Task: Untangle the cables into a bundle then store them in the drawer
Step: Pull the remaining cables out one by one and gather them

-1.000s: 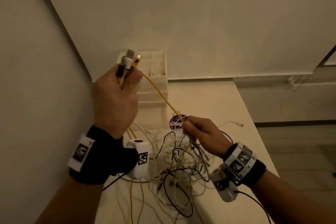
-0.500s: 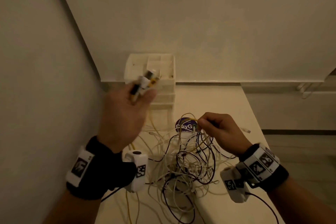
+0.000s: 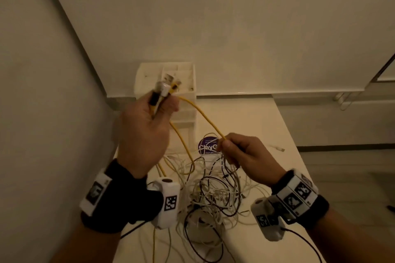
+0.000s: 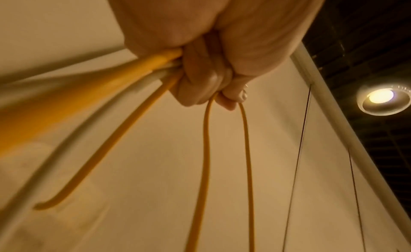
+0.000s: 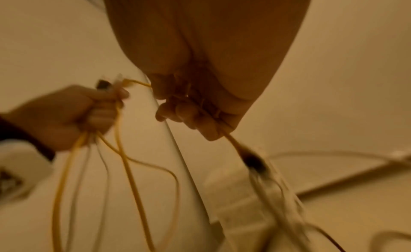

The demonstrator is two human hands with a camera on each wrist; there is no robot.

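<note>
i face plain off-white walls (image 3: 235, 17) meeting in a corner, a white rectangular table (image 3: 256, 126) against them, a round ceiling lamp (image 4: 381, 101) lit overhead.

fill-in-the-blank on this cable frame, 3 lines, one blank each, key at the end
The left hand grips several cable plugs raised in front of the white ____ unit.
The right hand pinches the ____ cable.
The tangled pile lies on the ____.

Missing words: drawer; yellow; table
</note>
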